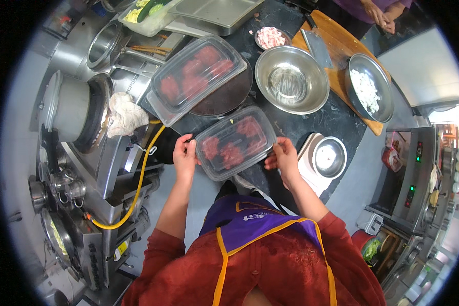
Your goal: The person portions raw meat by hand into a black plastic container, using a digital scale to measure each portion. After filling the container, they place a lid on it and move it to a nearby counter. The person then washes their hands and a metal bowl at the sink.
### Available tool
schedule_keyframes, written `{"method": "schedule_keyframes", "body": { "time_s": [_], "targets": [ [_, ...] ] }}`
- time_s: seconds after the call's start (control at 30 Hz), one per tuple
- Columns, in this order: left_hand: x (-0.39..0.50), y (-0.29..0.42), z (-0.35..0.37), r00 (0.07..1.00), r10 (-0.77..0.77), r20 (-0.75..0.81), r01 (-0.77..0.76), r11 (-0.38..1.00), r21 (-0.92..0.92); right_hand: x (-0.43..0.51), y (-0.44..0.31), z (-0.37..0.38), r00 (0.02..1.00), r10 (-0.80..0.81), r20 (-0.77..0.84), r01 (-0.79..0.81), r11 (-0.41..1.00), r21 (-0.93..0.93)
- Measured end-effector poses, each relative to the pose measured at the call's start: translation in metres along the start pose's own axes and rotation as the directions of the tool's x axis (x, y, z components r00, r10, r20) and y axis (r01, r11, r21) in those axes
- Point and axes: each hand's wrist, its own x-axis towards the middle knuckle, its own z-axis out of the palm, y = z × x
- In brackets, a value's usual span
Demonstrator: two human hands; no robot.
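Observation:
A lidded clear plastic container of raw red meat (235, 143) is held between my two hands at the near edge of the dark worktop. My left hand (185, 156) grips its left side, thumb and fingers at the rim. On its right side, my right hand (284, 157) holds the rim near the corner. Beyond it, a larger lidded container of red meat (199, 72) rests tilted over a round dark board (229, 90). A steel mixing bowl (292, 80) stands to the right, and nearer me a small steel bowl (329, 157) sits on a white kitchen scale (310, 164).
A cleaver (317, 48) lies on a wooden cutting board (342, 46) beside a bowl of white pieces (365, 90). Another person's hands (380, 17) are at the top right. On the left are a lidded pot (70, 107), a cloth (125, 114) and a yellow hose (142, 179).

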Motion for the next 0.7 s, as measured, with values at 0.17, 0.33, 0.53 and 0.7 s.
{"method": "schedule_keyframes", "body": {
  "time_s": [0.17, 0.33, 0.53, 0.7],
  "targets": [
    [-0.033, 0.003, -0.028, 0.949, -0.253, 0.188, 0.259, 0.966, -0.006, 0.011, -0.010, -0.006, 0.768, -0.636, 0.075, 0.434, 0.432, -0.791],
    [-0.052, 0.000, -0.029, 0.894, -0.287, 0.344, 0.353, 0.924, -0.145, 0.069, -0.028, 0.010, 0.887, -0.462, 0.012, 0.356, 0.668, -0.654],
    [-0.049, -0.004, -0.021, 0.913, -0.301, 0.277, 0.346, 0.929, -0.131, 0.088, -0.016, 0.006, 0.938, -0.346, 0.022, 0.297, 0.769, -0.565],
    [-0.052, -0.009, -0.019, 0.916, -0.268, 0.298, 0.337, 0.918, -0.211, 0.092, -0.014, 0.005, 0.937, -0.349, 0.035, 0.303, 0.756, -0.580]
  ]
}}
